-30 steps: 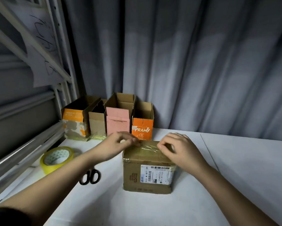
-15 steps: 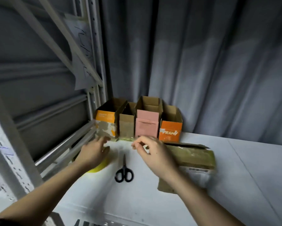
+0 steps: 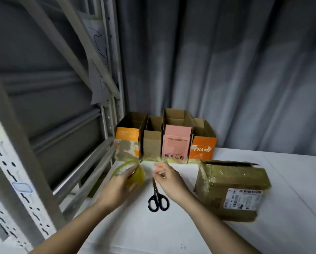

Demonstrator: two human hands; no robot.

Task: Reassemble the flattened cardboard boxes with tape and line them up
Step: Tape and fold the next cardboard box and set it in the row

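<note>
My left hand [image 3: 117, 187] grips a yellow roll of tape [image 3: 130, 173], lifted and tilted above the white table [image 3: 290, 180]. My right hand [image 3: 169, 177] hovers just right of the roll, fingers curled near its edge; motion blur hides whether it pinches the tape end. A brown cardboard box [image 3: 232, 187] wrapped in clear tape, with a white barcode label, stands on the table at the right. At the back stand several open boxes in a row: an orange and white one [image 3: 128, 143], a plain brown one [image 3: 152, 143], a pink one [image 3: 176, 145] and an orange one [image 3: 203, 149].
Black scissors [image 3: 157, 197] lie on the table between my hands, blades pointing away from me. A grey metal shelf frame [image 3: 91, 167] runs along the table's left side. Grey curtains hang behind the row of boxes.
Both hands left the taped brown box and moved left. My left hand reached the tape roll and lifted it. My view swung left, so the box now sits at the right.
</note>
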